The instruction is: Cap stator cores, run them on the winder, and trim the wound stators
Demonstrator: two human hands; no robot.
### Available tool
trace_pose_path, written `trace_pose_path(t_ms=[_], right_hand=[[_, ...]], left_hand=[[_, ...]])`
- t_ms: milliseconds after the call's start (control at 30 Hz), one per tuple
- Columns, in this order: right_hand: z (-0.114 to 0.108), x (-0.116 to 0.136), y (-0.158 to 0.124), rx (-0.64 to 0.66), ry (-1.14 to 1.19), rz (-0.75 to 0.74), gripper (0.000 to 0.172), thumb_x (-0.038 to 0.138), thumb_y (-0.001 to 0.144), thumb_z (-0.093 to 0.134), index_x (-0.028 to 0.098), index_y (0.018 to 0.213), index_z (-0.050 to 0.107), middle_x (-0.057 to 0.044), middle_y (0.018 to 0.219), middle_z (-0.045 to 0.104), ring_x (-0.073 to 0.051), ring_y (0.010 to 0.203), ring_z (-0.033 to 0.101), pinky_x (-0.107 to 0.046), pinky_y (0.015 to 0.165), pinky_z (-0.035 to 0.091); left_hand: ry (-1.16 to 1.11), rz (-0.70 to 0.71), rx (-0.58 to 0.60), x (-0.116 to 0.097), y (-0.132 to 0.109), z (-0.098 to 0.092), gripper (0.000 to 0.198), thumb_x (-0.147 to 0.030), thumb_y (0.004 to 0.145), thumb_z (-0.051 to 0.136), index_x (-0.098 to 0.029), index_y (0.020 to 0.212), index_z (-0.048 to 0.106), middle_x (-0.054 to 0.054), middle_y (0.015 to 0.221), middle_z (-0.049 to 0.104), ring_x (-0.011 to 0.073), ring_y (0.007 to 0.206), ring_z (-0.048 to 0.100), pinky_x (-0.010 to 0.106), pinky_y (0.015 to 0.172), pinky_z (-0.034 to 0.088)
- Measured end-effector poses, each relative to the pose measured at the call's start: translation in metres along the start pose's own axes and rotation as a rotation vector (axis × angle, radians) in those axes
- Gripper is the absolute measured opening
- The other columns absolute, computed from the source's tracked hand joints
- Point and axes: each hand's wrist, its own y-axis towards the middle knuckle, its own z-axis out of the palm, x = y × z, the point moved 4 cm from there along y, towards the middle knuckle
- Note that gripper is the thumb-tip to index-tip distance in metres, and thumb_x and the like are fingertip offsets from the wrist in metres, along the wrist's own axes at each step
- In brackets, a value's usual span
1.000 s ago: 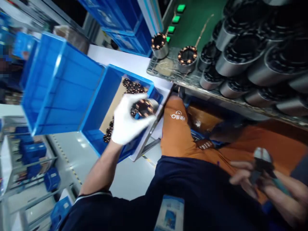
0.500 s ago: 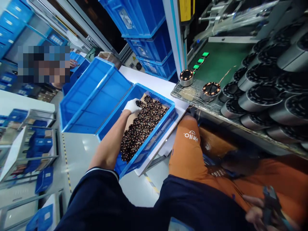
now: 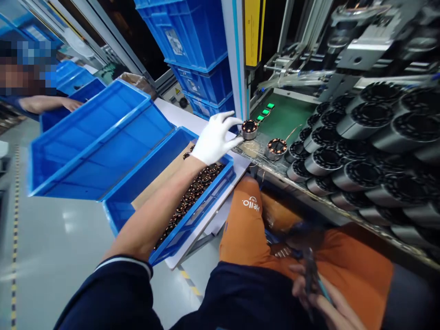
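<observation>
My left hand [image 3: 219, 137], in a white glove, reaches over the bin to the bench edge. Its fingers are spread, with thumb and fingertips at the near side of a copper-wound motor stator [image 3: 249, 130]; whether they touch it I cannot tell. A second wound stator [image 3: 277, 148], with a loose wire end sticking up, sits to its right. My bare right hand [image 3: 321, 293], low over my lap, is wrapped round a pair of pliers [image 3: 311, 272], slightly blurred. Below my left forearm, the blue bin [image 3: 123, 199] holds many wound stators [image 3: 192, 197] beside cardboard.
Stacked steel stator cores [image 3: 357, 151] crowd the right of the bench. Behind are a green machine surface [image 3: 287, 112] with lit green buttons and a yellow-framed upright [image 3: 253, 34]. Stacked blue crates [image 3: 195, 55] stand beyond the white table. A co-worker's arm [image 3: 48, 103] reaches into another bin at left.
My left hand has left the stators in the bin and moved right to the stator at the bench edge. The view has turned right. My right hand still holds the pliers.
</observation>
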Motion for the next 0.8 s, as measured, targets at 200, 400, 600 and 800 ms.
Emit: trace_pose_path(t_ms=[200, 400, 600, 800], right_hand=[[0.02, 0.041, -0.008, 0.037, -0.077, -0.106, 0.056, 0.072, 0.101, 0.072, 0.029, 0.133, 0.087, -0.013, 0.104, 0.087, -0.035, 0.098, 0.084, -0.047, 0.095, 0.073], [0.013, 0.046, -0.014, -0.12, -0.212, -0.1, 0.051, 0.062, 0.11, 0.068, 0.026, 0.144, 0.082, -0.015, 0.13, 0.087, -0.036, 0.127, 0.083, -0.052, 0.118, 0.066], [0.013, 0.116, -0.014, -0.146, -0.23, -0.452, 0.049, 0.025, 0.112, 0.064, 0.032, 0.16, 0.07, -0.007, 0.148, 0.08, -0.027, 0.133, 0.078, -0.044, 0.121, 0.06], [0.012, 0.145, -0.011, -0.124, -0.253, -0.586, 0.055, 0.016, 0.108, 0.062, 0.031, 0.161, 0.067, -0.004, 0.155, 0.077, -0.026, 0.137, 0.073, -0.043, 0.12, 0.06]], left_hand=[[-0.001, -0.065, -0.112, -0.043, 0.038, 0.034, 0.028, -0.037, 0.09, 0.096, -0.021, 0.098, 0.075, 0.015, 0.169, 0.064, 0.0472, 0.167, 0.045, 0.064, 0.141, 0.034], [-0.546, -0.1, -0.279, -0.142, -0.056, 0.018, 0.018, -0.033, 0.107, 0.067, -0.03, 0.113, 0.049, 0.004, 0.116, 0.071, 0.0249, 0.11, 0.075, 0.046, 0.1, 0.066], [-0.821, 0.028, -0.16, -0.23, -0.123, 0.019, 0.047, -0.035, 0.099, 0.094, -0.032, 0.126, 0.055, 0.005, 0.123, 0.069, 0.0265, 0.114, 0.078, 0.051, 0.101, 0.069], [-0.721, 0.092, -0.087, -0.239, -0.132, 0.026, 0.044, -0.031, 0.093, 0.099, -0.036, 0.12, 0.064, 0.002, 0.121, 0.073, 0.0285, 0.112, 0.079, 0.052, 0.091, 0.072]])
